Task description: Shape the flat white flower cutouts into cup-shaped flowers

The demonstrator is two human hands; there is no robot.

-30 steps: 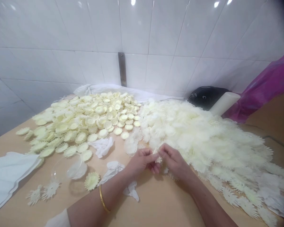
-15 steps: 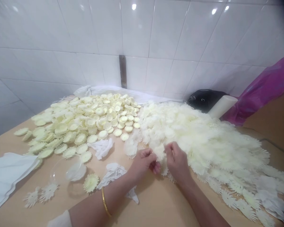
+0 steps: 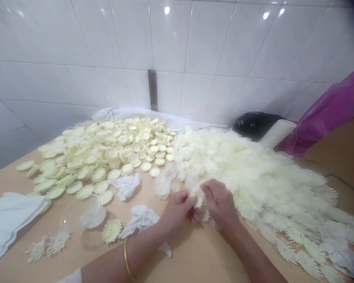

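Observation:
My left hand (image 3: 178, 208), with a gold bangle on its wrist, pinches a small pale-yellow petal-edged piece (image 3: 198, 200) between thumb and forefinger. Just right of it, my right hand (image 3: 220, 200) is closed, thumb against bent forefinger; whatever it grips is too small or hidden. Behind both hands spreads a heap of thin whitish petal-edged pieces (image 3: 253, 177), reaching to the right. Thicker pale-yellow scalloped discs (image 3: 106, 153) are piled at the back left. One loose petal-edged piece (image 3: 112, 230) lies left of my left forearm.
Crumpled white tissues (image 3: 125, 186) and a clear round dish (image 3: 93, 216) lie on the left side of the table (image 3: 194, 259). White cloth (image 3: 11, 220) covers the left edge. A white roll (image 3: 277, 133), a black bag (image 3: 255, 124) and magenta plastic (image 3: 321, 110) stand back right, before a tiled wall.
A pale petal-edged piece now shows more clearly at my left fingertips. My right hand has shifted slightly left, its fingers still closed. The view has moved a little.

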